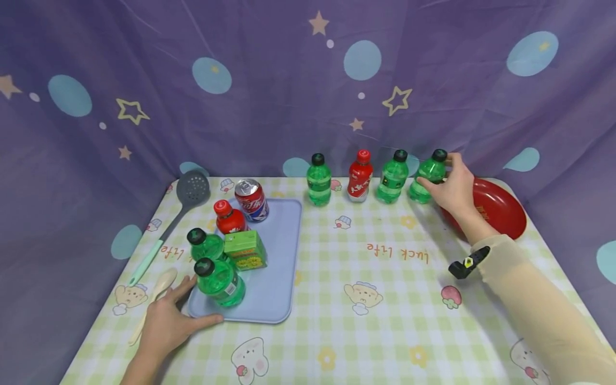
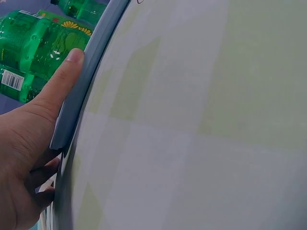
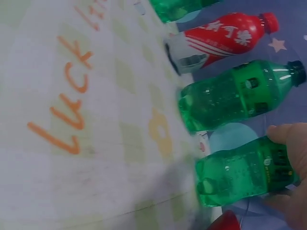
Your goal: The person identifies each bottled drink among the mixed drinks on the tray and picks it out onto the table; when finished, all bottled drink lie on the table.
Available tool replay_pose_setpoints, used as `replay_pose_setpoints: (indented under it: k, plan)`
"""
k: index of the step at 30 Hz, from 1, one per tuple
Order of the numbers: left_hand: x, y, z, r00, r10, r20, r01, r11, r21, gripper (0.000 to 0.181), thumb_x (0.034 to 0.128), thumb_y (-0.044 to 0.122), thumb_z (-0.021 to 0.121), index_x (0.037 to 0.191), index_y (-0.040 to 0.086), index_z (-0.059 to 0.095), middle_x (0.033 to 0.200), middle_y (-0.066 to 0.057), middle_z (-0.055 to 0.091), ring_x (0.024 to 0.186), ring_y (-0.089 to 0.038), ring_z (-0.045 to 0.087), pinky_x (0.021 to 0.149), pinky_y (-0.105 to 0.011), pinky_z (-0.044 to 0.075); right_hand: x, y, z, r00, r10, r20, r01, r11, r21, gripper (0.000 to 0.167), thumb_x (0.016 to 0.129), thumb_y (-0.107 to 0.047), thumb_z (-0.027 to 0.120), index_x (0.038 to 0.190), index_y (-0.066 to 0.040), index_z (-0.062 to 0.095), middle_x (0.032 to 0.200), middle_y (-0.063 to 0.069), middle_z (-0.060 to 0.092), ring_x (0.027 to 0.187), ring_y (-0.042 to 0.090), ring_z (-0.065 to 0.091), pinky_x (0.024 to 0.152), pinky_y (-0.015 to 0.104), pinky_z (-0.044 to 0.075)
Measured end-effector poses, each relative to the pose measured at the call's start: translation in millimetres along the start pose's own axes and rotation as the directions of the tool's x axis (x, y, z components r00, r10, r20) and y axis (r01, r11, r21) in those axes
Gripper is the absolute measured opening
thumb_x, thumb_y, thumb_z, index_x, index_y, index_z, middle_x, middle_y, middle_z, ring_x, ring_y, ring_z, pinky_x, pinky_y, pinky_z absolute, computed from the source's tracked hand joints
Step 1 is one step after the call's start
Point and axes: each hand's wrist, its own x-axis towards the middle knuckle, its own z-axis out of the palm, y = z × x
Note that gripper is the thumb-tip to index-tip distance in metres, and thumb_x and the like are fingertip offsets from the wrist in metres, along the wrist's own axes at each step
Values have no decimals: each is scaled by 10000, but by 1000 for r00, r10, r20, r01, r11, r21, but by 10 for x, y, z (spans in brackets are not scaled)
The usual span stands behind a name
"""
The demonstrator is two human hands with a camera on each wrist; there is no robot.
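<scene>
A green bottle (image 1: 430, 171) is pinched by the right grip (image 1: 457, 187) at its upper body, thumb on one flank and fingers on the other, presumably because firm purchase is given there; whether it is raised off the surface (image 1: 337, 299) cannot be told. It is found at the right end of a row, beside a second green bottle (image 1: 392, 179), a red bottle (image 1: 360, 179) and a third green bottle (image 1: 318, 184), the gaps seemingly left so that each can be grasped alone. A corner of the blue tray (image 1: 280, 256) is held between thumb and fingers by the left grip (image 1: 166, 323), likely so that sliding is prevented under the drinks borne on it.

In the left wrist view, bent fingers are shown outside the tray's rim, mostly hidden from the head view. In the right wrist view, the held bottle's lower half is seen unobstructed, but its black cap is shown only by the head view, as are the slotted ladle (image 1: 192, 188) and the pale spoon (image 1: 165, 280)
</scene>
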Motion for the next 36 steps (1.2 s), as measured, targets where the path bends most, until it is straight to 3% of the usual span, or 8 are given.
replay_pose_setpoints:
  k: [8,19,23,28,36]
  plan:
    - [7,21,-4,1000,-5,10,5,1000,-1,1171,445,551,1062,1370,-53,675,1335,-334,679,1258,-724,523,959,-773,504,151,-256,-234,1000,7,-27,-5,998,56,839,876,-380,871,1505,-42,430,1492,226,608,1355,431,616,1159,583,489]
    - [-3,44,-33,999,-31,27,31,999,15,1175,455,558,1057,1377,-57,667,1356,-329,667,1266,-721,517,977,-775,493,258,-1026,-390,971,-182,-155,197,977,84,710,871,-350,874,1443,-83,550,1467,94,654,1395,252,619,1211,446,482]
    - [0,37,-33,999,-26,25,25,999,20,1176,456,561,1056,1372,-63,667,1351,-334,668,1243,-725,529,964,-775,500,227,-1328,-371,954,-243,-177,269,953,142,686,861,-318,891,1426,-84,582,1443,60,675,1376,200,640,1196,389,500]
    - [2,35,-34,1000,-21,21,20,1000,20,1173,455,559,1057,1370,-64,669,1344,-339,670,1236,-728,530,957,-776,502,161,-1694,-277,919,-350,-182,385,896,222,652,853,-280,907,1397,-66,617,1393,55,705,1339,184,669,1176,320,510]
    - [-3,28,-23,999,-26,32,26,1000,15,1188,450,568,1056,1381,-58,664,1351,-334,669,1257,-720,524,961,-773,503,-22,-2258,3,896,-436,-84,435,825,360,635,865,-282,905,1410,-105,632,1432,1,694,1333,135,673,1161,332,526]
